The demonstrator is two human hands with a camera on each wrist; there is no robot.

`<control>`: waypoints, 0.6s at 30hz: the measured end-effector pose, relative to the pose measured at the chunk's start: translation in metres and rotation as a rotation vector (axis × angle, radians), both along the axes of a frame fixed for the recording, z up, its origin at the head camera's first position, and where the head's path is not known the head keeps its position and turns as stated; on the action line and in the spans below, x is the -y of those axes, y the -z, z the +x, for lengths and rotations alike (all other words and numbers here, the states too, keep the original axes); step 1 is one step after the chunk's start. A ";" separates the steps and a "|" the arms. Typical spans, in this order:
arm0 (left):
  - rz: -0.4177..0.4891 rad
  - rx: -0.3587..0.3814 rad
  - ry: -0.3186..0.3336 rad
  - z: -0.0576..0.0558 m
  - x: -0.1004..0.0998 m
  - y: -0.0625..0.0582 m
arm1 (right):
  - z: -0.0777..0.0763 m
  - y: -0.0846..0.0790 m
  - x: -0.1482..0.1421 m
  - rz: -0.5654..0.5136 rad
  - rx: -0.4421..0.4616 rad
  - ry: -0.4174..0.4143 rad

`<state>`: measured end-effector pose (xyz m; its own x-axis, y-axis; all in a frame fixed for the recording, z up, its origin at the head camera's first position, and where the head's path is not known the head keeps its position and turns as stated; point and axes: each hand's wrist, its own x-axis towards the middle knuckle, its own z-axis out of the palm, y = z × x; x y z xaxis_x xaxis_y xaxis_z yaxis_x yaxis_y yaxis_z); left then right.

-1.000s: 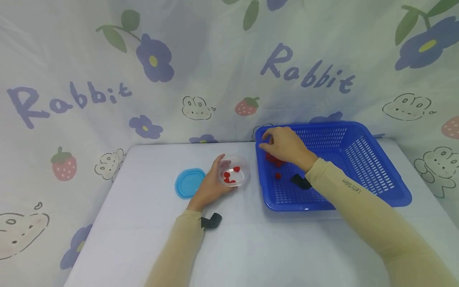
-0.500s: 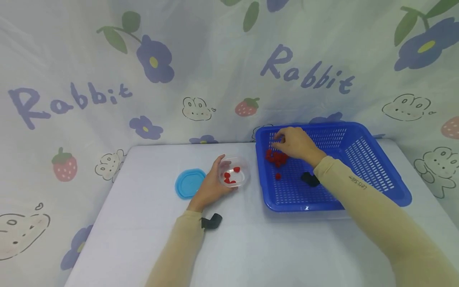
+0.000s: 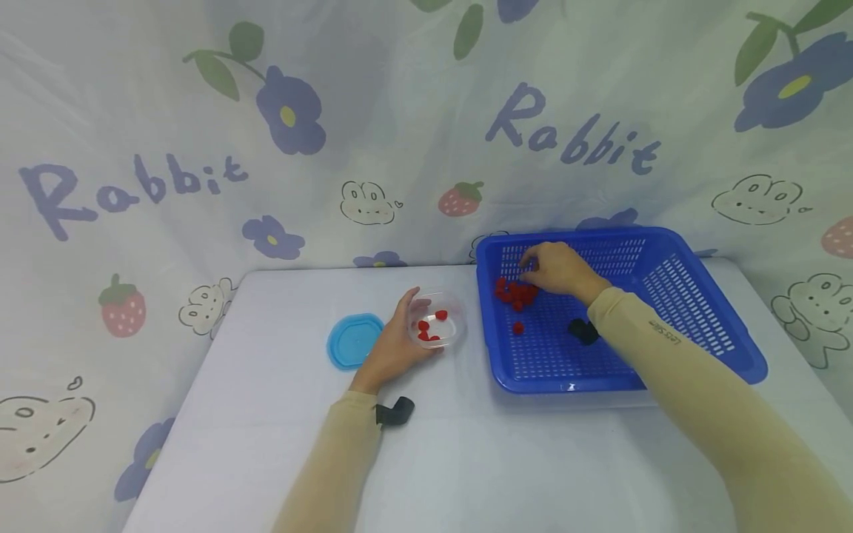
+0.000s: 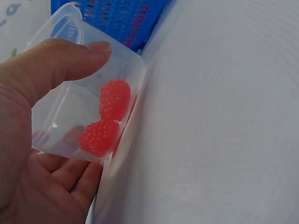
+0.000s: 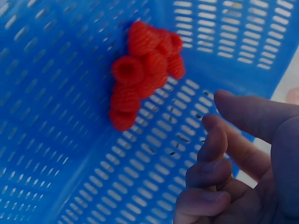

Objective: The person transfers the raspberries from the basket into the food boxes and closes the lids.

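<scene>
My left hand holds a small clear plastic container, with fingers and thumb around its sides. Inside lie several red raspberries; two of these raspberries show through the wall in the left wrist view, where the container stands on the white surface. My right hand is over the blue basket, just right of a raspberry pile. In the right wrist view, its thumb and index finger are apart with nothing between them, and the other fingers bend loosely. One raspberry lies separate nearer the basket's front.
A light blue lid lies on the white table left of the container. A printed curtain hangs behind the table. Dark pieces are at both wrists; the right one is over the basket.
My right hand has moved rightward from above the raspberry pile, bringing more of the pile into view. The left hand and the container stay in place.
</scene>
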<state>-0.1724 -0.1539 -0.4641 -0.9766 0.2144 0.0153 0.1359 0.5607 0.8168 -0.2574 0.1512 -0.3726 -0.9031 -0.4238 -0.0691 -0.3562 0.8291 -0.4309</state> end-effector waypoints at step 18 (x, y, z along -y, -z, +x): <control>0.004 0.016 -0.005 0.000 0.000 -0.001 | -0.013 0.016 -0.013 0.091 0.052 -0.104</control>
